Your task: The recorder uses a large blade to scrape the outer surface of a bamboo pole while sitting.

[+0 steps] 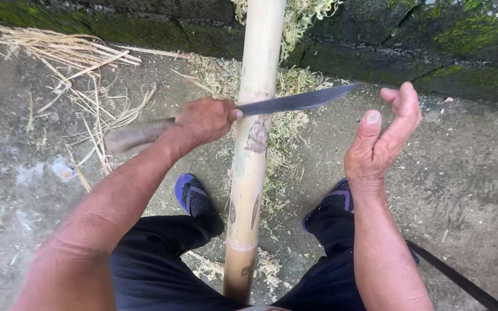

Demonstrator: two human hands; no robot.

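Bamboo pole between knees, knife across it, shavings around

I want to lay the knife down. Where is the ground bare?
Bare concrete lies right of the right hand, below the mossy wall. Around the pole shavings crowd the ground; straw litters the upper left beyond the left hand.

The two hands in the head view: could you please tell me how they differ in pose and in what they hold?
The left hand is closed around the handle of a knife; the right hand holds nothing. The left hand rests beside the bamboo pole, the blade lying across it; the right hand is open, fingers slightly curled, clear of the pole. Both are bare and raised above the concrete ground.
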